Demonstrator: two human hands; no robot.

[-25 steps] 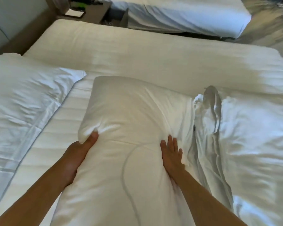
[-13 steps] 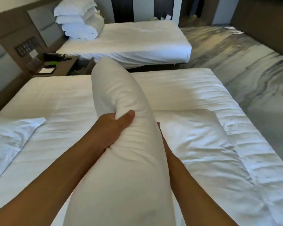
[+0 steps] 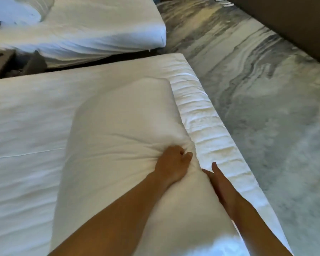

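A plump white pillow (image 3: 122, 130) lies lengthwise on the near bed (image 3: 26, 126), close to the mattress's right edge. My left hand (image 3: 171, 164) reaches across the pillow and grips a bunch of its cover at the right side, where the fabric is puckered around my fingers. My right hand (image 3: 219, 182) lies flat against the pillow's right flank with the thumb up and the fingers straight. Its fingertips are partly hidden under the pillow.
The mattress's wrinkled right edge (image 3: 211, 126) drops to a grey marbled carpet (image 3: 266, 89). A second white bed (image 3: 92, 24) stands beyond a narrow gap, with stacked pillows (image 3: 13, 10) at its head. A dark nightstand (image 3: 0, 61) sits at the far left.
The pillow, held up on end half a second ago, now lies flat near the bed's right edge. My left hand has shifted to bunch its right side, and the view has swung right.
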